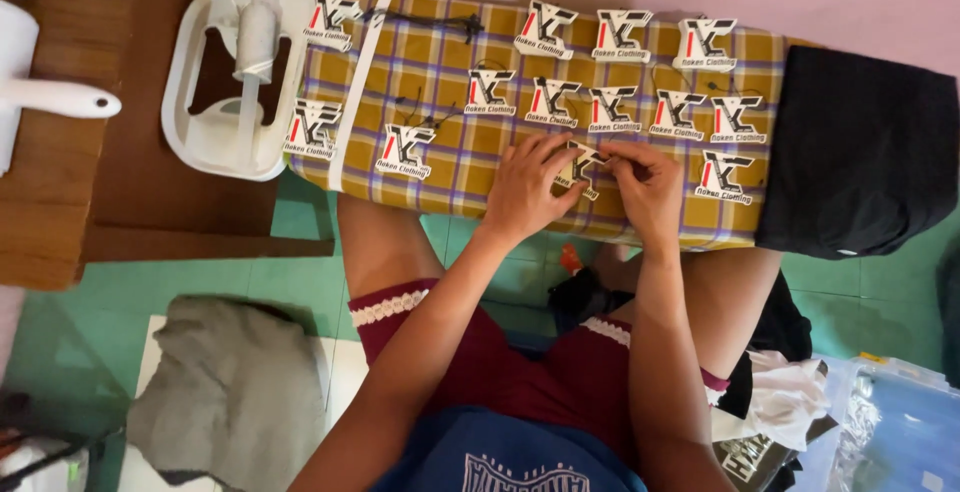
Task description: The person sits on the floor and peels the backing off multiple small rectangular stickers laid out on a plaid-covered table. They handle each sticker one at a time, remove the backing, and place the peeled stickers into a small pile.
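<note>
Tag in hand: small flat white card tag with black and red printed logo point(581, 168), pinched between both hands, lying low over the yellow-and-purple checked padded board point(440, 167), at about 6 o'clock of the board's middle, near its front edge
Left hand point(525, 187): palm down on the checked cloth, thumb and forefinger closed on the tag's left edge, other fingers curled loosely together
Right hand point(648, 184): thumb and forefinger nipping the tag's upper right corner, remaining fingers folded in; whether a string is held there is too small to tell
Handling, as judged: tag looks light, thin and fairly stiff, likely card; would bend or crease if squeezed mid-face, so edges and corners seem the safe hold; light enough to slide on the cloth or lift in a draught
Other tags: matching white logo tags point(553, 100) laid flat in rows from 9 to 3 o'clock of the held tag, mostly at 12, each apart from its neighbours
Strings: thin black cords point(430, 22) lying on the cloth at 11 o'clock, some looped by the tags
Tray: white plastic tray with a white bottle point(200, 102) at 9 o'clock, partly on the brown wooden table point(130, 192)
Garment: black folded cloth point(860, 152) at 3 o'clock, overlapping the board's right end
Floor: grey crumpled cloth point(225, 392) at 7 o'clock on green tiles
</note>
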